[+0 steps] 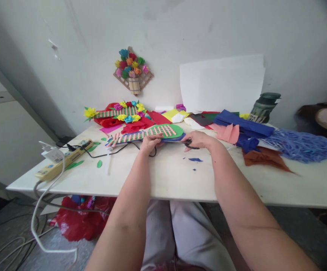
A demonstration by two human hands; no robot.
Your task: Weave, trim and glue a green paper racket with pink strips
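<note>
My left hand (152, 143) grips the near edge of a long green craft piece (175, 130) with a lattice of pink strips and a rounded right end. Dark blue paper (181, 136) shows beneath its rim. Closed around a pair of black-handled scissors (190, 145), my right hand (198, 140) is at the rounded end, the blades pointing left along the blue edge. Whether the blades are apart is too small to tell. Small blue scraps (195, 159) lie on the table below that hand.
A finished-looking flowered lattice piece (109, 113) lies behind, among coloured papers. On the left are a power strip (49, 170) with cables and green paper leaves (99, 163). Blue folded paper (242, 124), blue yarn (304, 146) and a dark green bottle (265, 107) stand or lie right.
</note>
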